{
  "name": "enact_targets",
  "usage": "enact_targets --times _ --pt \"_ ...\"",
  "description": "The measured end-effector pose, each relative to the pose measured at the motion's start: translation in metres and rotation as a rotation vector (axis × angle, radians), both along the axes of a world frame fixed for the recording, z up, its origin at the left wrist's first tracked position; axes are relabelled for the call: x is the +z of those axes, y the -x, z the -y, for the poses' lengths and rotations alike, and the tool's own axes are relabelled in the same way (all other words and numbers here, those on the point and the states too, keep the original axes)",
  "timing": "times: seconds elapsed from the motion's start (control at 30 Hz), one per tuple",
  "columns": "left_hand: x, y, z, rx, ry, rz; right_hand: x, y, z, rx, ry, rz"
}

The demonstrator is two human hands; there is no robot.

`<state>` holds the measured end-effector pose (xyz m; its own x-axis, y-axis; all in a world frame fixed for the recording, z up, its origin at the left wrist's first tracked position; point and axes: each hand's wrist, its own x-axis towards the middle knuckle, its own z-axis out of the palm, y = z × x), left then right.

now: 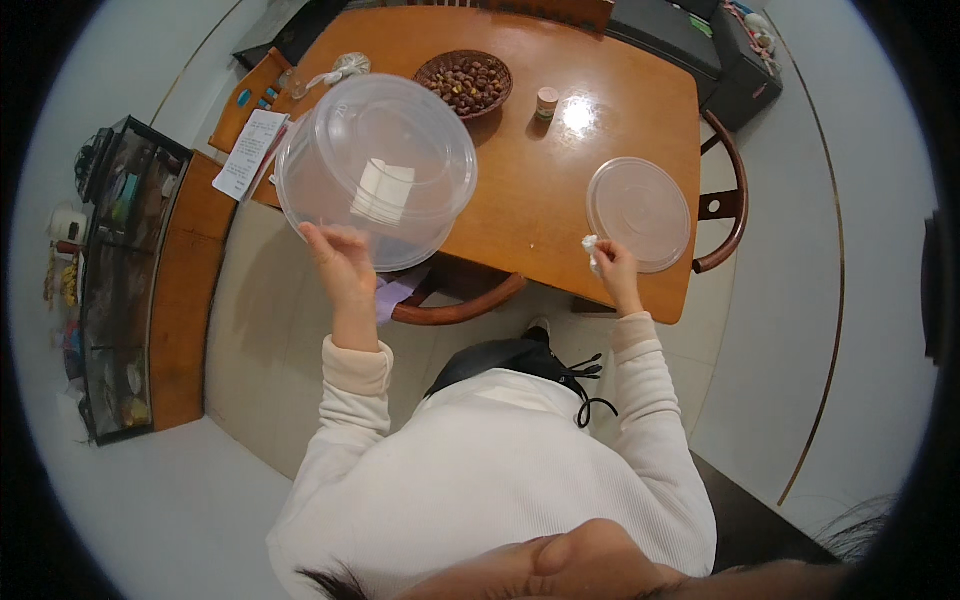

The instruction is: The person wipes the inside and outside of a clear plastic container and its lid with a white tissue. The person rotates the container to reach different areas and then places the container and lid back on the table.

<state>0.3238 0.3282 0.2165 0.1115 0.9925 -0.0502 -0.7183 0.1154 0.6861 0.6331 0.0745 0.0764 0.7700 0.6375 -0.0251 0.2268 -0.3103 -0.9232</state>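
Observation:
My left hand [343, 259] grips the edge of a large, round, clear plastic container [300, 180], raised above the table's near left part. Through its clear plastic a folded pale paper or cloth [384, 191] shows; whether it lies inside or behind cannot be told. My right hand [618, 274] pinches a crumpled white tissue [590, 244] over the table's near right part. Beside that hand, a round translucent plastic lid [639, 210] lies flat on the wooden table [555, 225].
A wicker basket [495, 109] of chestnuts and a small jar [547, 103] stand farther back. A tied plastic bag [349, 67] is at the back left. Wooden chairs [465, 306] border the near edge and right side [739, 187]. Printed sheets [251, 154] lie left.

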Motion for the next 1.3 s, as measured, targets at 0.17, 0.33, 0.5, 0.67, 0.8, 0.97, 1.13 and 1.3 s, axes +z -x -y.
enact_targets --times 0.17,0.33,0.5,0.67,0.8,0.97,1.13,1.3 --pt "-0.001 -0.026 0.017 0.1 -0.002 -0.262 -0.059 -0.015 -0.024 -0.042 0.296 0.254" --pt "0.006 -0.037 0.036 0.209 -0.08 -0.415 -0.066 0.021 -0.085 0.167 0.306 0.32" --pt "0.011 -0.069 0.05 0.304 -0.087 -0.651 -0.07 0.05 -0.106 0.64 0.208 0.242" --pt "0.006 -0.065 0.044 0.285 -0.172 -0.638 -0.051 -0.002 -0.056 0.76 0.199 0.323" --pt "0.009 -0.06 0.032 0.33 -0.18 -0.59 -0.066 -0.033 -0.077 0.328 0.273 0.386" --pt "0.016 -0.059 0.014 0.286 -0.213 -0.583 -0.075 0.025 -0.159 0.405 0.155 -0.045" --pt "0.003 -0.054 -0.009 0.13 -0.243 -0.53 -0.061 0.029 -0.096 0.672 0.236 0.331" --pt "-0.015 -0.064 -0.02 -0.123 -0.377 -0.715 -0.066 -0.039 -0.104 0.278 0.348 0.447"
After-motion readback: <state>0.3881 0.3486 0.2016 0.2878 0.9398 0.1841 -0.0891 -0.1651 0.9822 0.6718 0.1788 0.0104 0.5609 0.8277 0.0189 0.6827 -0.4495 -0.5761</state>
